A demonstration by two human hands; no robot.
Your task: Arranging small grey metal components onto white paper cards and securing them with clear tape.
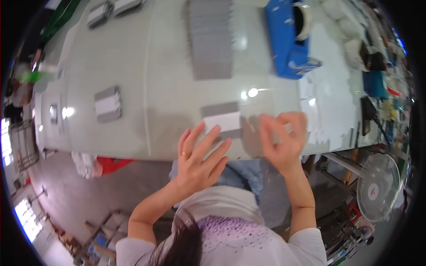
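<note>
I observed a red mark on the hub of the fan, off the right front corner of the surface; it was too small to read. The white band on the nearest grey pack was too blurred for me to determine whether it bore print. This pack lay near the front edge, between the two hands. The left hand was released, fingers spread, its fingertips overlapping the pack's near left corner; I could not verify contact. The right hand was positioned just right of the pack, fingers curled toward the thumb; blur prevented me from telling whether it grasped anything. A second banded pack lay toward the left edge. Toward the far edge I located a long grey stack, its far end cut off by the frame. To its right stood a blue tape dispenser carrying a pale tape roll. Clutter along the right edge was too distorted to identify.
</note>
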